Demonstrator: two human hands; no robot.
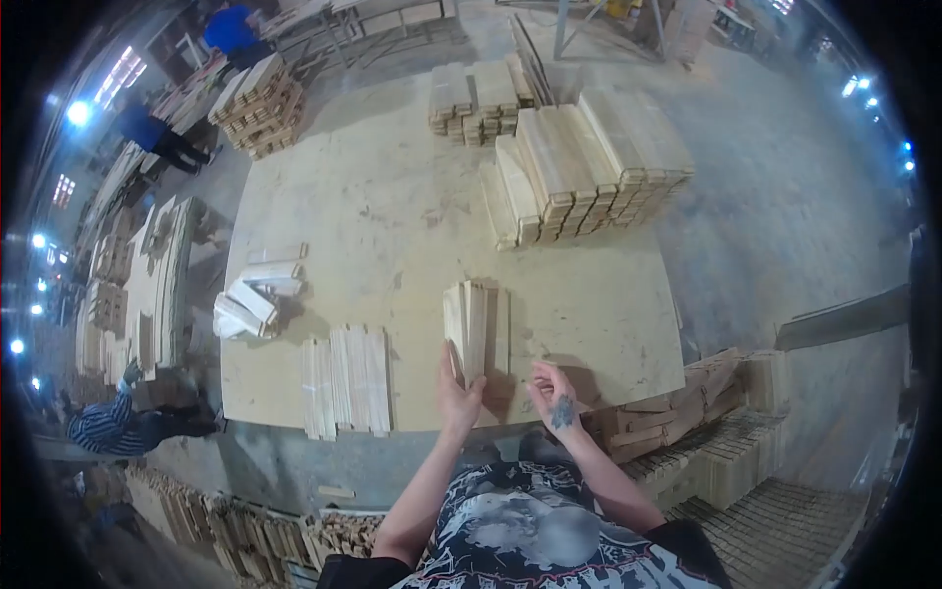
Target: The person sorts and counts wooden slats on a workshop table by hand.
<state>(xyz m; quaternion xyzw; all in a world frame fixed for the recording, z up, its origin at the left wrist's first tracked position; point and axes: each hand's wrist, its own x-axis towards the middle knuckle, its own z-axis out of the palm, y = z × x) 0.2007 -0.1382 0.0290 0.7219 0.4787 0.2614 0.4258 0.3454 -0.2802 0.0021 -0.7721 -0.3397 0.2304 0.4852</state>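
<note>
Near the front edge of a large wooden table (373,196), my left hand (458,396) grips the lower end of a small bundle of light wood slats (465,319). Just right of the bundle, one more slat (500,329) lies lengthwise on the table. My right hand (553,393) is raised near the table edge, right of the bundle and apart from it, fingers partly bent; whether it holds anything is too small to tell. To the left, a flat row of slats (345,381) lies side by side at the front edge.
A loose pile of slats (250,299) lies at the table's left. Large board stacks (589,162) stand at the back right, others (476,98) behind. A person in striped clothing (103,427) is at far left. Wood-filled crates (706,432) stand at front right.
</note>
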